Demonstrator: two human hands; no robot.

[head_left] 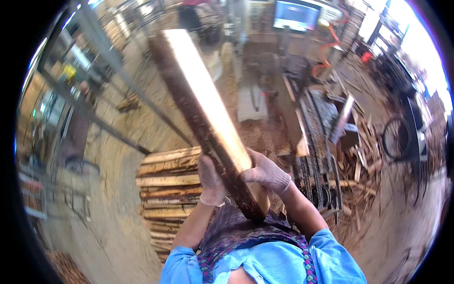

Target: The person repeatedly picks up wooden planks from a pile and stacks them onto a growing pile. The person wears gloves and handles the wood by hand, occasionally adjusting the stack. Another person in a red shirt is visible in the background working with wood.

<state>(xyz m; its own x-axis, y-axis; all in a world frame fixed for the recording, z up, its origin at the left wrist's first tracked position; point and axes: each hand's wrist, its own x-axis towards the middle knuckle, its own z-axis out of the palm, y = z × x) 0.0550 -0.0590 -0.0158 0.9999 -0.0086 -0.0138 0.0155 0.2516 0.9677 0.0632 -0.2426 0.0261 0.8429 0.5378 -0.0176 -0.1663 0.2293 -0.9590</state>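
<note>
1. Both gloved hands, the left (212, 182) and the right (267, 173), grasped one bark-edged timber (208, 109) between them; the left lay along its dark bark side, and the right had its thumb over the pale sawn face
2. That timber slanted in front of the person, its lower end by the patterned apron (236, 234), its upper end pointing away and to the left; whether it touched the apron, I could not tell
3. Under the apron's straps was a light-blue shirt (283, 262)
4. Just beyond the left forearm, a stack of sawn slabs (170, 181) lay in rows
5. To the right ran the metal chains (305, 173) of a machine, with a heap of wood scraps (366, 154) beside them
6. Farther right stood a spoked wheel (396, 137)
7. At the far side, an orange hose (325, 47) hung near a lit screen (295, 15)
</note>
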